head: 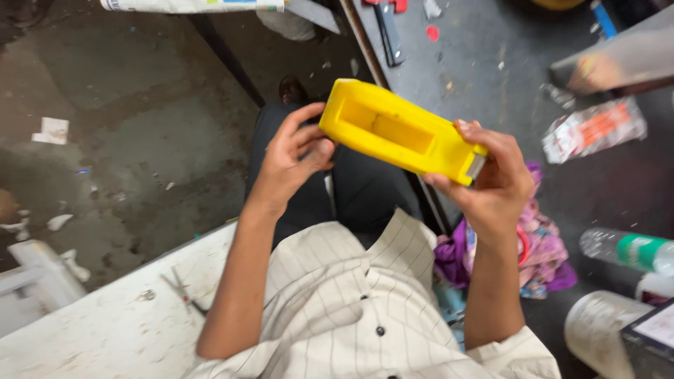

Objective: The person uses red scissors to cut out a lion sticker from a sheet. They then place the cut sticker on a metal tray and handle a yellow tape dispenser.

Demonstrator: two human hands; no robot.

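- Cream short-sleeved shirt (351, 302) with thin dark pinstripes in a check pattern
- Small dark buttons (380, 330) down the front
- Dark trousers (358, 182)
- Dark shoe (291, 90)

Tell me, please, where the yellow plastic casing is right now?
In the head view, centre, the yellow plastic casing is held between the left hand and right hand, above the lap.

Two hands, left (295, 158) and right (495, 184), one yellow casing (400, 131), one plastic bottle (628, 250).

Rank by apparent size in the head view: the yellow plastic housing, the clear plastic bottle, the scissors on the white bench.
1. yellow plastic housing, largest, though nearest the camera.
2. clear plastic bottle, partly cut off at the edge.
3. scissors, smallest.
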